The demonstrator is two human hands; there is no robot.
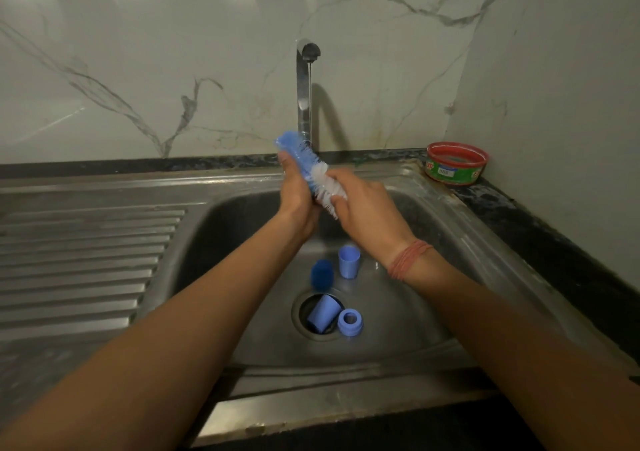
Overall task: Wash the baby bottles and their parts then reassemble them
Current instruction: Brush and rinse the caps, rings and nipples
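Observation:
Over the steel sink (433, 228), both hands meet on a blue and white bottle brush (311, 170) under the tap's thin stream. My left hand (298, 197) presses against the bristles from the left. My right hand (367, 208) grips the brush's lower end. Down in the basin a light-blue cap (348, 262) stands upright, a dark-blue round piece (322, 275) lies beside it, another light-blue cap (323, 313) lies on the drain, and a light-blue screw ring (350, 322) sits next to it. No bottle body is in view.
The chrome tap (304, 86) runs water at the back of the sink. A ribbed draining board (86, 263) spreads to the left. A red and green tub of dish soap (456, 163) sits on the dark counter at the back right corner.

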